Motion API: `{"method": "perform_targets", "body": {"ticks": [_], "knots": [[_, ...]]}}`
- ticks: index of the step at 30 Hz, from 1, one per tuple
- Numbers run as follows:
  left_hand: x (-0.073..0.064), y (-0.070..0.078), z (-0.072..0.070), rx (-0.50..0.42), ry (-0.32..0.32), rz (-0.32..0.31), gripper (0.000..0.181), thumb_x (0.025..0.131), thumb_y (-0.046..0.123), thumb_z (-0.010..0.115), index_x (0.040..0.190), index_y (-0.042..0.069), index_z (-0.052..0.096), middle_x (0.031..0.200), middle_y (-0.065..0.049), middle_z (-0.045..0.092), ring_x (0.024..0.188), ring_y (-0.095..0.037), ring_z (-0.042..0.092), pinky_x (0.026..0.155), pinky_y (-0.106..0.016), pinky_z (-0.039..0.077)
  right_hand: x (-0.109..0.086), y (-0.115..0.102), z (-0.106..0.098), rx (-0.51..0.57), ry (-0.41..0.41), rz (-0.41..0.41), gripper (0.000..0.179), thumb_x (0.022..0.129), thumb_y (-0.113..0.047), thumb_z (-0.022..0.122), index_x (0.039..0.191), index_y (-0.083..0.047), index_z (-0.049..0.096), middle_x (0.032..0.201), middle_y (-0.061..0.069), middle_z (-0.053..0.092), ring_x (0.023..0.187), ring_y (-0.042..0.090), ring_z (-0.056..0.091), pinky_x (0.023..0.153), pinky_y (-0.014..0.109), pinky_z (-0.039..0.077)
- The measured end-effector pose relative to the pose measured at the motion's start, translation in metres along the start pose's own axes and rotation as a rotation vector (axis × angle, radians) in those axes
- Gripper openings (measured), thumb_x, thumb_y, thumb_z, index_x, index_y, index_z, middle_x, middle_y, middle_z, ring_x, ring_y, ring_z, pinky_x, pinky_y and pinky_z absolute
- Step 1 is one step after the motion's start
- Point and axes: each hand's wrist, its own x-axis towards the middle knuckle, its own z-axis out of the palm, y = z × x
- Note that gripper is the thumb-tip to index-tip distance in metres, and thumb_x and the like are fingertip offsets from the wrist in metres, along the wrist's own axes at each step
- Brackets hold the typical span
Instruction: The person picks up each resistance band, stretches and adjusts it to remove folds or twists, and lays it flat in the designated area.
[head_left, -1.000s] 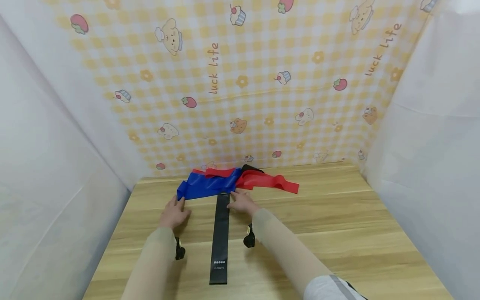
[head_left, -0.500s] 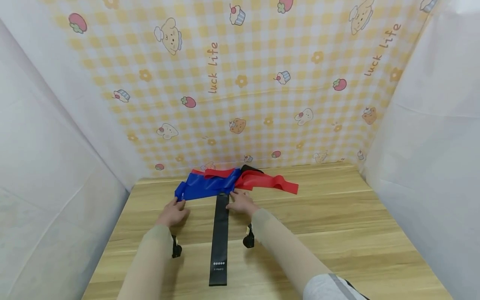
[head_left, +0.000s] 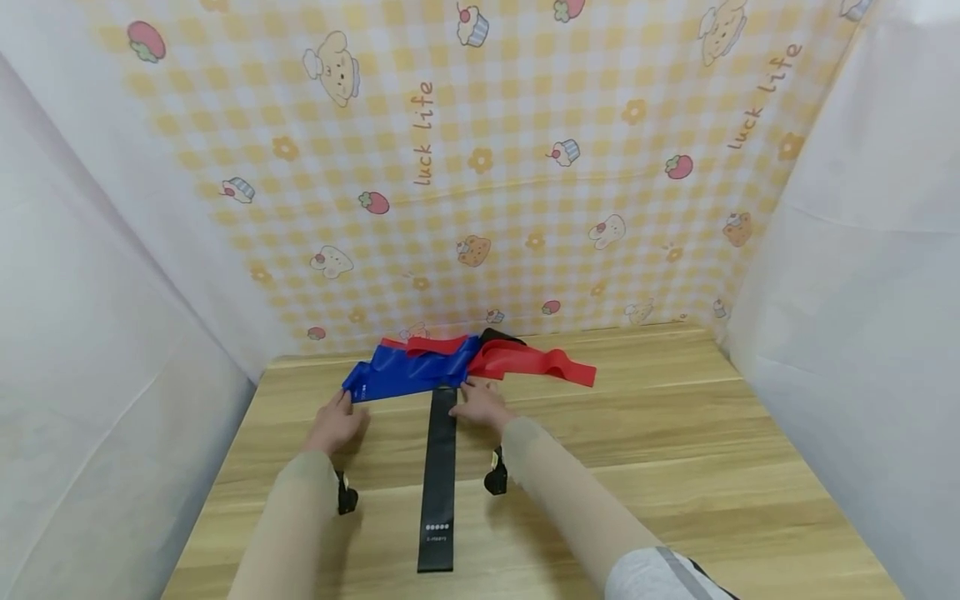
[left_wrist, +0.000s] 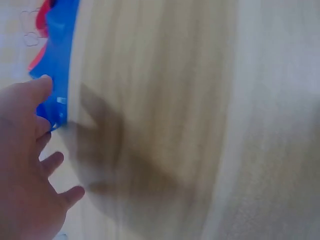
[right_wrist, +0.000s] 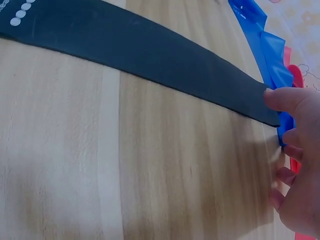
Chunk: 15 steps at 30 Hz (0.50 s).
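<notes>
Reaching to the back of the bench [head_left: 652,442], two bare hands were at a blue band [head_left: 401,373] that lay crosswise near the yellow checked cloth [head_left: 555,208]. The left hand [head_left: 332,423] had its fingertips at the blue band's left end, which was partly folded; a gap showed between thumb and forefinger and the outer fingers stood loosely apart, but whether it pinched the end or merely pressed it could not be told. The right hand [head_left: 482,406] was at the near right corner, fingers relaxed and slightly bent, with its thumb touching the far end of a black band [head_left: 438,467] and its forefinger at the blue corner, curled round neither. The black band lay flat and straight between the forearms, a row of white dots close to its near end. Red material [head_left: 517,358] lay rumpled behind the blue band and out to its right, and a black piece [head_left: 501,337] showed behind that.
</notes>
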Motion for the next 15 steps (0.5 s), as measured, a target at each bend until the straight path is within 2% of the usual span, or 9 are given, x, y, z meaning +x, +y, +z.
{"method": "perform_targets", "body": {"ticks": [5, 7, 12, 15], "knots": [[-0.001, 0.015, -0.015, -0.209, 0.042, 0.019, 0.065, 0.105, 0.03, 0.036, 0.149, -0.011, 0.011, 0.154, -0.033, 0.004, 0.141, -0.049, 0.004, 0.113, -0.057, 0.008, -0.001, -0.004, -0.006, 0.136, 0.033, -0.022, 0.065, 0.095, -0.035, 0.058, 0.146, 0.0, 0.038, 0.154, 0.014, 0.029, 0.14, 0.038, 0.022, 0.112, 0.054, 0.019], [-0.001, 0.022, -0.023, -0.282, 0.051, 0.027, 0.065, 0.106, 0.03, 0.036, 0.15, -0.008, 0.009, 0.156, -0.03, 0.002, 0.142, -0.046, 0.001, 0.113, -0.055, 0.005, -0.001, -0.006, -0.011, 0.239, 0.072, -0.053, 0.062, 0.095, -0.03, 0.058, 0.144, 0.004, 0.039, 0.152, 0.017, 0.032, 0.14, 0.038, 0.022, 0.113, 0.052, 0.018], [-0.001, 0.029, -0.04, -0.424, 0.062, 0.061, 0.065, 0.107, 0.033, 0.034, 0.153, 0.0, 0.003, 0.159, -0.022, -0.007, 0.144, -0.041, -0.005, 0.114, -0.055, 0.003, 0.001, -0.008, -0.026, 0.421, 0.163, -0.138, 0.053, 0.098, -0.02, 0.058, 0.14, 0.008, 0.044, 0.149, 0.021, 0.037, 0.139, 0.037, 0.026, 0.112, 0.048, 0.023], [-0.001, 0.031, -0.045, -0.524, 0.071, 0.072, 0.064, 0.106, 0.032, 0.035, 0.154, 0.004, 0.003, 0.159, -0.02, -0.008, 0.145, -0.039, -0.003, 0.115, -0.053, 0.006, 0.001, -0.007, -0.032, 0.467, 0.174, -0.148, 0.049, 0.099, -0.019, 0.055, 0.14, 0.007, 0.044, 0.149, 0.021, 0.036, 0.139, 0.035, 0.029, 0.112, 0.046, 0.025]]}}
